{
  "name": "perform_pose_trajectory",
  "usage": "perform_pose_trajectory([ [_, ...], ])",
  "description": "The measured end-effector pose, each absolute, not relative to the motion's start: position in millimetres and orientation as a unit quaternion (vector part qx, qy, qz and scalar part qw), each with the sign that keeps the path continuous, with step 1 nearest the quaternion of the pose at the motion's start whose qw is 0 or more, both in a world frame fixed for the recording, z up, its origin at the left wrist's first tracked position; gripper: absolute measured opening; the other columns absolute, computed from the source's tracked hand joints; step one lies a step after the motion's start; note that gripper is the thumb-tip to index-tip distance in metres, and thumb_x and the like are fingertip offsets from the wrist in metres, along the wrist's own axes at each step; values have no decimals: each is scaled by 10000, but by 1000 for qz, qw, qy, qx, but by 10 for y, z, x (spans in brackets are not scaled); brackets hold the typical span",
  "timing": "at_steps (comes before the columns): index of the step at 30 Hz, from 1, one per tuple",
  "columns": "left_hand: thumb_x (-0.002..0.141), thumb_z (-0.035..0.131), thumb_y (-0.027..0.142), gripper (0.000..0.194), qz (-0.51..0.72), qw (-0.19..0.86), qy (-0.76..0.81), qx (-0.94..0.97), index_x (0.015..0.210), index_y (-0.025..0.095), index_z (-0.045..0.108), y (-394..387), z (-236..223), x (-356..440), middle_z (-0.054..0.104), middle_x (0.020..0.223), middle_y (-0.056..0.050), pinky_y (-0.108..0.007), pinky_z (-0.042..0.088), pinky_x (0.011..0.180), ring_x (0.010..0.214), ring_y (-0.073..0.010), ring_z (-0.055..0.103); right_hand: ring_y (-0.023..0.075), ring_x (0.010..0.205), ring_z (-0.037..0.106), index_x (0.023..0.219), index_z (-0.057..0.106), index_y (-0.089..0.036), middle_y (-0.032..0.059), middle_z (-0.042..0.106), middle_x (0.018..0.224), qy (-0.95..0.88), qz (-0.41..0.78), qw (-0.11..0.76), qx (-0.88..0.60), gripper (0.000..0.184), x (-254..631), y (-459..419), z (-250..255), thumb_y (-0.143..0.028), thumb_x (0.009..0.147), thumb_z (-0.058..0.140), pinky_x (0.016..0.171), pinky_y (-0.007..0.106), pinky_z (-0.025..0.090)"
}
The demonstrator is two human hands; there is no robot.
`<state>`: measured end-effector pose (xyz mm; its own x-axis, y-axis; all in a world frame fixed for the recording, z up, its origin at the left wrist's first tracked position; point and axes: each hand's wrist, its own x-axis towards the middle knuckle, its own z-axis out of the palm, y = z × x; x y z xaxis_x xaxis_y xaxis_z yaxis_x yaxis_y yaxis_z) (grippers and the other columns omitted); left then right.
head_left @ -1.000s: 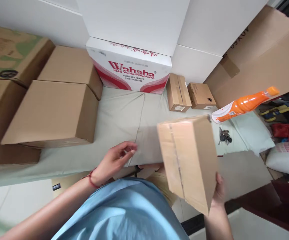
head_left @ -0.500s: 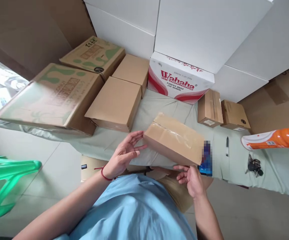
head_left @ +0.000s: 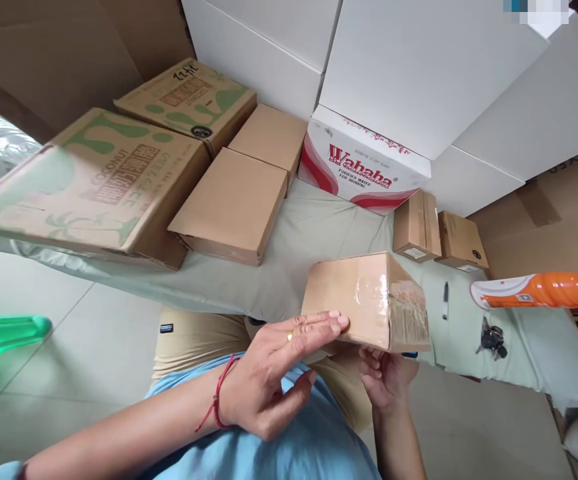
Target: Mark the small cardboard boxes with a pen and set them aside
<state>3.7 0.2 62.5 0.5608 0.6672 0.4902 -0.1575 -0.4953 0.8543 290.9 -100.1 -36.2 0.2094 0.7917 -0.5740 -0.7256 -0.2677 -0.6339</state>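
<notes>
A small taped cardboard box (head_left: 346, 293) is tilted at the near edge of the cloth-covered surface (head_left: 329, 227). Clear tape shines on its face and on its right end. My left hand (head_left: 279, 367), with a ring and a red string bracelet, lays its outstretched fingers on the near lower-left face of the box. Below the box's lower right edge is my right hand (head_left: 386, 380), its fingers curled up against the underside and partly hidden. A phone-like blue object behind the box is mostly covered.
Two coconut-printed cartons (head_left: 103, 180) and two plain boxes (head_left: 233, 200) stand to the left. A Wahaha carton (head_left: 363, 160) is at the back. Rightward are two small boxes (head_left: 416, 227), a black pen (head_left: 445, 301), keys (head_left: 491, 339) and an orange bottle (head_left: 539, 291). A green stool (head_left: 9, 340) stands lower left.
The box has been turned and tipped, bringing its taped right end into view. My left hand has moved right, from the box's left corner onto its near face. The camera view has shifted slightly.
</notes>
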Motion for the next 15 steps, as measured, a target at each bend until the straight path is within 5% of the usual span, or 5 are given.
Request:
perform_pose_trajectory([
  [4, 883, 617, 78, 732, 441, 509, 218, 706, 1578, 304, 580, -62, 549, 3, 748, 1432, -104, -343, 681, 771, 1208, -316, 788, 37, 441, 444, 931, 744, -228, -64, 649, 633, -38, 631, 621, -464, 318, 2953, -972, -351, -395, 764, 957, 361, 85, 379],
  [8, 1004, 661, 333, 421, 465, 597, 335, 561, 1414, 238, 669, -100, 480, -16, 813, 1279, -161, -298, 587, 606, 1020, -302, 816, 38, 478, 471, 881, 739, -170, 19, 744, 743, -50, 679, 597, -424, 314, 2970, -928, -339, -430, 821, 905, 370, 75, 371],
  [12, 974, 662, 654, 599, 483, 661, 412, 401, 1374, 211, 610, -56, 470, 20, 788, 1293, -206, -230, 452, 462, 1001, -324, 808, 35, 464, 486, 824, 741, -142, 52, 762, 737, -46, 680, 590, -432, 359, 2947, -903, -336, -449, 799, 926, 373, 83, 396],
  [15, 974, 593, 740, 659, 474, 626, 453, 422, 1389, 230, 625, 31, 508, 15, 731, 1412, -180, -236, 461, 466, 1012, -319, 800, 48, 459, 502, 825, 726, -160, 37, 750, 716, -48, 653, 607, -450, 353, 2909, -899, -325, -455, 796, 918, 363, 93, 396],
])
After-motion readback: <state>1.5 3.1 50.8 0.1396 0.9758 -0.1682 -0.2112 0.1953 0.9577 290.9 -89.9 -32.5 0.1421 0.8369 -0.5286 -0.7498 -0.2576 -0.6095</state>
